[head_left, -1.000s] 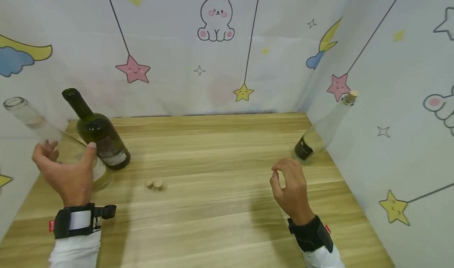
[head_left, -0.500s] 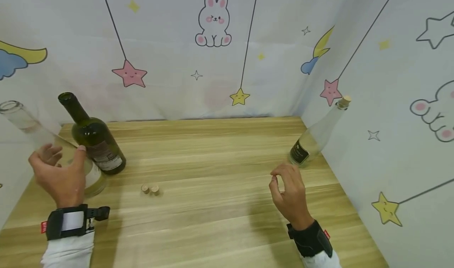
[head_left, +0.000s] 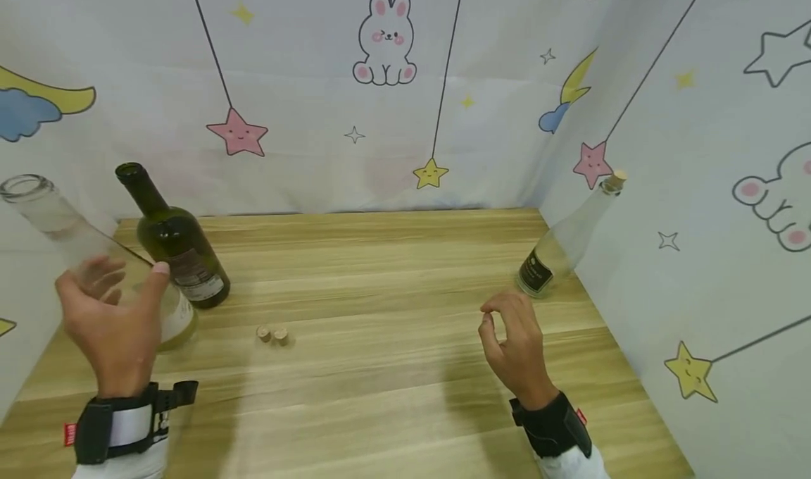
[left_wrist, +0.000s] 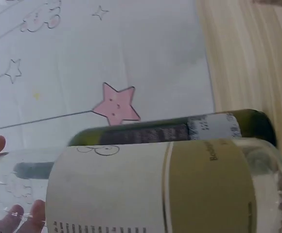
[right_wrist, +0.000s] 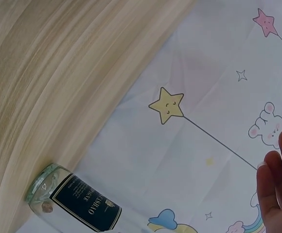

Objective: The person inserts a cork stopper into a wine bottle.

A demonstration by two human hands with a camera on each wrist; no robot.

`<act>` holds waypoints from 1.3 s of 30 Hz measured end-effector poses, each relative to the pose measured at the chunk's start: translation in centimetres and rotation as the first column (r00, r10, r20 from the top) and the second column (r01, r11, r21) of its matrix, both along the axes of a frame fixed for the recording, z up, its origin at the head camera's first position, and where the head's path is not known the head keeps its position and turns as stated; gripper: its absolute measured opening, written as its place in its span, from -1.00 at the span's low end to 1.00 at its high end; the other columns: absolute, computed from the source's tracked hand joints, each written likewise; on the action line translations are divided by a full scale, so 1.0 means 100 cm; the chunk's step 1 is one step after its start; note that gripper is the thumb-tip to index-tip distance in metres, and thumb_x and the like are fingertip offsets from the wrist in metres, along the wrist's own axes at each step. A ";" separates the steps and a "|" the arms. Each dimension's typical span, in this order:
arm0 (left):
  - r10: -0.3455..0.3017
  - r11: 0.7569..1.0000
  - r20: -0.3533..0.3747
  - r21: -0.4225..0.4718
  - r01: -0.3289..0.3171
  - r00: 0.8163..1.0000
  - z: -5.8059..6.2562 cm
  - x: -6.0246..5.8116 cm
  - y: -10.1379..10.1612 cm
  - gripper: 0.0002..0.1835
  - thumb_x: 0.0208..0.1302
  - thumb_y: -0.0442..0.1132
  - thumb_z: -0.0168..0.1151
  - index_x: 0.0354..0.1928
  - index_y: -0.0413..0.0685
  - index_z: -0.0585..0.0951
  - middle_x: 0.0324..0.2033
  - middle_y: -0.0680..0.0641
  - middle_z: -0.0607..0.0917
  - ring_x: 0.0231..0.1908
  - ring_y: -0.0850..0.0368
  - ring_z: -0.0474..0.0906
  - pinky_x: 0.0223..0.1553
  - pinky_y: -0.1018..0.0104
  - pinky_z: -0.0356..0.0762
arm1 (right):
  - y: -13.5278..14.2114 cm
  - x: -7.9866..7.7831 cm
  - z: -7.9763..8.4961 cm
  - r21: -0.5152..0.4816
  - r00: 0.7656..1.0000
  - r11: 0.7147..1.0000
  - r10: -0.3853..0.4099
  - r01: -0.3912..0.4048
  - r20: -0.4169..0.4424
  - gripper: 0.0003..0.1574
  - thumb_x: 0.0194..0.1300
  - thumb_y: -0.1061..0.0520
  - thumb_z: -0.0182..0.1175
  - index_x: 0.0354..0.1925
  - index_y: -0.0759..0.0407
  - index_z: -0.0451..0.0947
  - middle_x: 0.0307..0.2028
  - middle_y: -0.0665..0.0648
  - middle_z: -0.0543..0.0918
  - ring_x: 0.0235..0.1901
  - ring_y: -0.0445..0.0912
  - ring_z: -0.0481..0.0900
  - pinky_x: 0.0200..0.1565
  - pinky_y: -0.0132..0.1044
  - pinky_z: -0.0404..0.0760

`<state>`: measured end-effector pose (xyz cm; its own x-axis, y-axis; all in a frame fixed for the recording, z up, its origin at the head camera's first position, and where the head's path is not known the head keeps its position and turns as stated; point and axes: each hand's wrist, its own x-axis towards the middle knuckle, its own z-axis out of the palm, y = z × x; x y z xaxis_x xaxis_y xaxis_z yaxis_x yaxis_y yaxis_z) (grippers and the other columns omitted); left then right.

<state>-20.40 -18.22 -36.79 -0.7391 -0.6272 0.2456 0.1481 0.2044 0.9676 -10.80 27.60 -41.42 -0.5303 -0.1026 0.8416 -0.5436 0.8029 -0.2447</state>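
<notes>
My left hand [head_left: 117, 320] grips a clear glass bottle [head_left: 53, 215] with an uncorked mouth, at the left of the table. Its white and gold label [left_wrist: 114, 187] fills much of the left wrist view, where part of the thumb and two fingertips show on the glass. Just behind stands a dark green wine bottle [head_left: 174, 229]. Two small corks [head_left: 263, 334] lie side by side to the right of that hand. My right hand [head_left: 519, 345] hovers over the table, fingers loosely bent, holding nothing. Beyond it stands a clear bottle with a black label [head_left: 535, 275], a cork [head_left: 616, 180] in its mouth.
The wood-grain table [head_left: 380, 394] runs up to a white curtain [head_left: 304, 169] printed with stars and rabbits at the back. A similar printed sheet [head_left: 716, 282] borders the right side.
The left hand and its clear bottle have shifted slightly toward me, and the bottle looks a little larger. The head view has tilted up a little. The right hand stays nearly still.
</notes>
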 end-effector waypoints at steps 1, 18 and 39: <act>-0.017 1.000 -0.004 -0.022 0.017 1.000 0.002 0.004 0.003 -0.42 0.04 -0.30 0.54 0.11 0.06 0.51 -0.11 0.22 0.59 -0.06 0.34 0.49 0.08 0.43 0.30 | 0.000 0.000 0.000 0.000 1.000 1.000 0.000 0.000 0.003 -0.83 0.09 0.40 0.04 -0.39 0.41 0.59 -0.36 0.27 0.63 -0.29 0.18 0.54 -0.16 -0.09 0.46; -0.491 0.817 0.119 -0.281 0.504 0.863 0.008 0.079 0.099 -0.36 0.08 -0.38 0.53 0.18 -0.27 0.42 0.04 -0.14 0.64 0.09 0.19 0.54 0.12 0.50 0.45 | -0.006 0.002 -0.008 -0.017 0.996 1.000 -0.002 0.004 0.087 -0.82 0.11 0.42 0.07 -0.31 0.41 0.59 -0.32 0.26 0.62 -0.28 0.14 0.52 -0.16 -0.11 0.43; -0.759 0.624 0.035 -0.243 0.742 0.650 -0.030 0.126 0.189 -0.29 0.01 -0.21 0.60 0.20 0.01 0.44 -0.04 0.01 0.66 -0.13 0.12 0.63 -0.24 0.17 0.67 | -0.041 -0.010 -0.014 -0.038 0.982 0.998 0.050 -0.044 0.181 -0.84 0.16 0.38 0.15 -0.25 0.34 0.60 -0.27 0.21 0.62 -0.20 0.11 0.53 -0.18 0.01 0.54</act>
<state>-7.76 0.72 -39.78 -0.9058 0.2147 0.3652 0.4059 0.1931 0.8933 -11.82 23.51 -42.83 -0.6700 -0.1043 0.7350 -0.5247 0.7670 -0.3694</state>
